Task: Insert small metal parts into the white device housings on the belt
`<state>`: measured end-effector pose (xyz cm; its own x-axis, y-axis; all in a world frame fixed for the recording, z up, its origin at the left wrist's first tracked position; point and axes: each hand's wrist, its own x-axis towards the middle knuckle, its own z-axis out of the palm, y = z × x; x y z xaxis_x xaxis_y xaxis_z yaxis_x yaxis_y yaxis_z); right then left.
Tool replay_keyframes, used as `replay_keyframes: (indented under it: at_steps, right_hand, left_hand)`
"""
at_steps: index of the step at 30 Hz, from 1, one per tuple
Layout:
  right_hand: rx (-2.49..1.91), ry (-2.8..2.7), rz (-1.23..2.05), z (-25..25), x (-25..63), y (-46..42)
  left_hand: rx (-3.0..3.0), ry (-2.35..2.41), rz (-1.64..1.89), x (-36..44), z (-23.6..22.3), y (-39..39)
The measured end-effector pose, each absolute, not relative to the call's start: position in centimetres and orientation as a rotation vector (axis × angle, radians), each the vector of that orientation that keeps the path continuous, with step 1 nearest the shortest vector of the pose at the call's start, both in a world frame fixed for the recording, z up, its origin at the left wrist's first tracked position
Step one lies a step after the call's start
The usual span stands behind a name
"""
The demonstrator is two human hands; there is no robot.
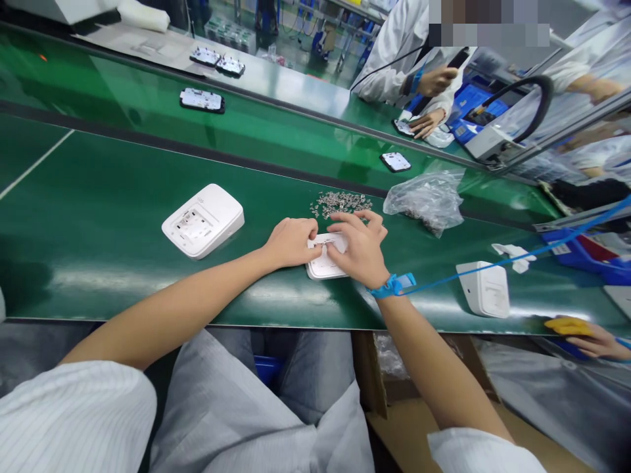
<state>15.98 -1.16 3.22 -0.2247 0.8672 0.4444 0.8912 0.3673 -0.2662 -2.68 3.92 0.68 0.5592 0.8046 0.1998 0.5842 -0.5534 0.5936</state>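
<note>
A white plastic housing (323, 268) lies on the green work surface in front of me. My left hand (294, 242) is closed at its left edge, fingers curled and thumb on its top. Over the housing's right part is my right hand (362, 251), its fingers bent and apart, the thumb pressing down into the recess. Any small part under that thumb is hidden. Just beyond my fingers lies a loose pile of small metal pieces (340, 202). A blue wrist strap (394, 286) with a cord circles my right wrist.
Another white housing (204, 220) lies to the left, and one more (486, 289) stands at the right. A clear plastic bag (426, 197) rests beyond my right hand. Black-edged units (202, 100) lie on the far belt. Co-workers' hands (428, 123) work across and at right.
</note>
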Motion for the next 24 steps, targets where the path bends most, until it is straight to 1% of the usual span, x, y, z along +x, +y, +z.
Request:
replay_keyframes:
  at_steps: [2, 5, 7, 9, 11, 15, 24]
  right_hand:
    - [-1.408, -1.883, 0.028, 2.6, 17.6, -0.5]
    - [-1.28, -1.292, 0.132, 0.4, 21.4, 1.0]
    - [-1.296, -0.92, 0.151, -1.5, 23.5, 2.0]
    - [-1.347, -0.716, 0.165, -2.9, 24.7, 2.7]
    - [-1.387, -0.712, 0.208, -3.5, 24.8, 3.1]
    - [-1.402, -0.849, 0.304, -3.3, 23.9, 3.3]
    - [-1.392, -0.84, 0.358, -3.4, 23.8, 3.2]
  left_hand:
    - [2.316, 1.113, 0.648, -2.9, 0.7, 4.0]
    - [2.3, 1.09, 0.644, -3.3, 0.6, 4.1]
    - [2.305, 1.057, 0.635, -3.6, 0.5, 4.2]
    - [2.312, 1.029, 0.641, -3.8, 0.4, 4.3]
    - [2.313, 1.022, 0.659, -3.8, 0.3, 4.4]
    - [2.317, 1.044, 0.668, -3.7, 0.3, 4.2]
    - [2.273, 1.112, 0.687, -3.8, 0.7, 3.7]
